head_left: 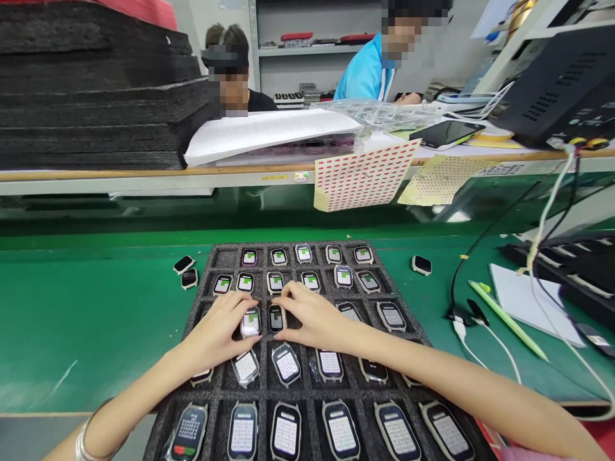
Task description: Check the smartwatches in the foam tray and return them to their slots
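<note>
A black foam tray (307, 390) with rows of compartments lies before me, several smartwatch bodies in it with lit screens. My left hand (223, 323) is curled round one smartwatch (250, 321) in the third row, thumb below and fingers above. Just to its right, my right hand (305, 314) grips another smartwatch (277, 318) between thumb and fingers. Both watches show green and white on their screens. My forearms cover parts of the third and fourth rows. In the front row, a watch (189, 432) shows red and green buttons.
Two dark-screened watches (189, 278) lie left of the tray, another (421, 265) to its right. Cables (460, 330), a green pen (509, 320) and white paper (538, 301) are at right. Stacked black foam (96, 89) stands on the shelf; two people (368, 70) sit beyond.
</note>
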Action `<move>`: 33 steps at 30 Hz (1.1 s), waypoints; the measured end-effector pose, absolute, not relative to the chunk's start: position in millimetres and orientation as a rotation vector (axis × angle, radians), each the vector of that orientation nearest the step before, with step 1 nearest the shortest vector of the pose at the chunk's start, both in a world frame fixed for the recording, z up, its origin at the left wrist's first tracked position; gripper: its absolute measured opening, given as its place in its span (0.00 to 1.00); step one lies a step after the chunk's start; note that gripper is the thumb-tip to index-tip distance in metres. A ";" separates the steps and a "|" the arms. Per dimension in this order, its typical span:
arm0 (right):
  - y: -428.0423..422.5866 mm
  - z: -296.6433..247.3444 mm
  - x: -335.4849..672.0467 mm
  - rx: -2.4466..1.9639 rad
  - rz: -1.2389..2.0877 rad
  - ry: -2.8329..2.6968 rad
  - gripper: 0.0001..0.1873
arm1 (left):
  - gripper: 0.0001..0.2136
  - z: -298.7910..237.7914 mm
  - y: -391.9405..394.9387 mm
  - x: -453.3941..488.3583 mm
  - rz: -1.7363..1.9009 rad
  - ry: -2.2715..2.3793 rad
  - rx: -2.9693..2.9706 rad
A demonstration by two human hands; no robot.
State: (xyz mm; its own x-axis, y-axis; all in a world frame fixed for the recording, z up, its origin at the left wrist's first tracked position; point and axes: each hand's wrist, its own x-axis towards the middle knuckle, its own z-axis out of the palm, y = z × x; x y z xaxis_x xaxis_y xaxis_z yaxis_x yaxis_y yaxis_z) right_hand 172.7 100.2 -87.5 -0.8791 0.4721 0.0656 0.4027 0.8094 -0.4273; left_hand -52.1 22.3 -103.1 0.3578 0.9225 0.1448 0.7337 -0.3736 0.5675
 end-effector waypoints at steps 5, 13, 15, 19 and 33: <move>100.8 -67.2 209.4 -0.736 0.406 -2.874 0.26 | 0.25 -100.0 32.7 -63.4 0.434 1.490 2.524; 112.3 -52.2 293.3 -0.993 0.395 -3.043 0.20 | 0.14 -68.4 46.4 -13.7 0.301 1.273 2.664; 113.3 -58.9 295.0 -0.982 0.355 -3.035 0.24 | 0.12 -64.8 50.9 16.2 0.280 1.258 2.727; 112.5 -71.2 288.7 -0.968 0.337 -2.955 0.24 | 0.10 -68.5 58.2 65.6 0.156 1.219 2.830; 107.8 -45.5 292.6 -0.867 1.670 -1.588 0.33 | 0.09 -68.9 73.4 86.5 -0.027 1.327 2.541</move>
State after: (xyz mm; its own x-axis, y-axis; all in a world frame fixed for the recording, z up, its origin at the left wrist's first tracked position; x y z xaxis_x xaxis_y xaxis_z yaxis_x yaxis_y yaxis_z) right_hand 292.6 107.8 -45.5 -0.5572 0.8301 -0.0196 -0.0223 -0.0386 -0.9990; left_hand 86.5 73.4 -68.9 0.5795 0.8025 -0.1421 0.8076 -0.5421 0.2320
